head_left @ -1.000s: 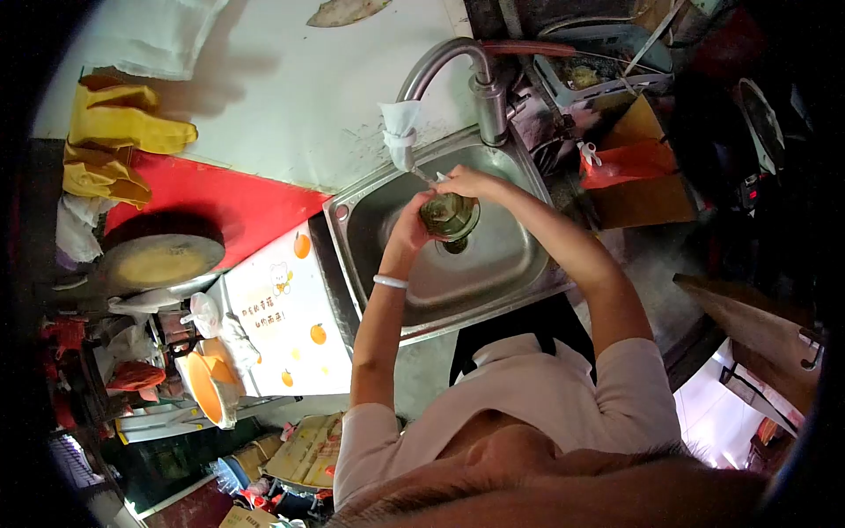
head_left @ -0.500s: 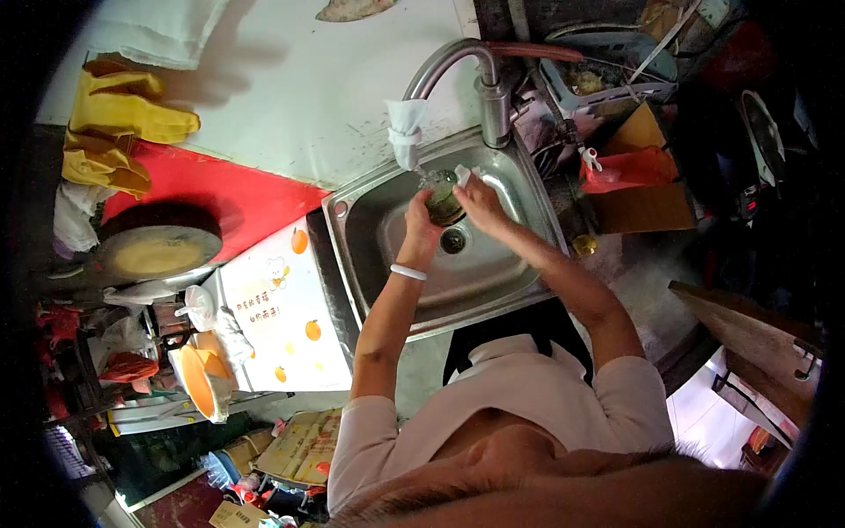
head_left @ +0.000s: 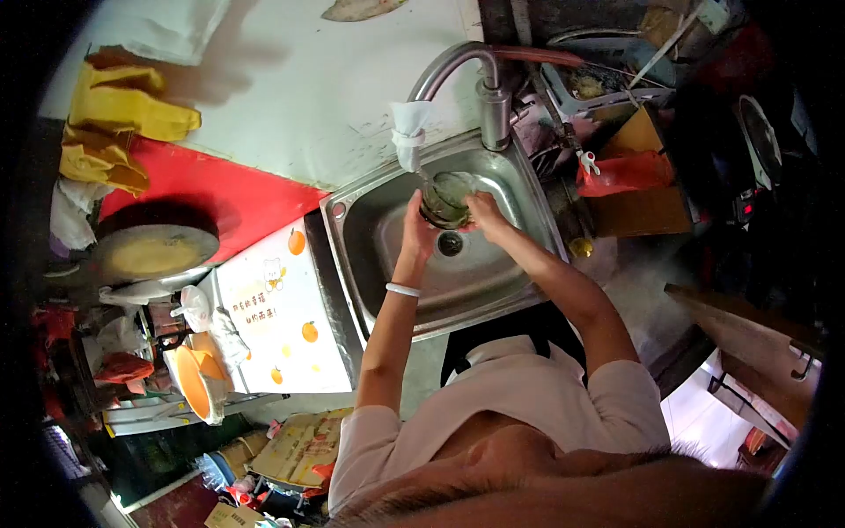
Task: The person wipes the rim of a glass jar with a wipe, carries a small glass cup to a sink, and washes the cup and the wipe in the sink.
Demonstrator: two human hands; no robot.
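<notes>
A greenish clear glass bowl [head_left: 449, 192] is tilted under the faucet, over the sink, with water running onto it. My left hand [head_left: 420, 227] grips its left side and underside. At the bowl's right edge, my right hand [head_left: 482, 214] has its fingers curled over the rim; the white scrap it held is out of sight. Just above the bowl is the spout of the metal faucet [head_left: 495, 110], its mouth wrapped in white cloth [head_left: 409, 132]. Below both hands lies the steel sink [head_left: 370, 255] with its round drain [head_left: 451, 244].
Left of the sink stands a white panel [head_left: 255, 343] printed with oranges. Further left are a round wooden board [head_left: 158, 251] and yellow gloves [head_left: 132, 110]. A cardboard box [head_left: 642, 207] with a red bag and a grey crate [head_left: 607, 70] sit to the right.
The bowl has turned so that more of its open side shows. My right hand has shifted slightly down and right onto its rim, and the white scrap no longer shows.
</notes>
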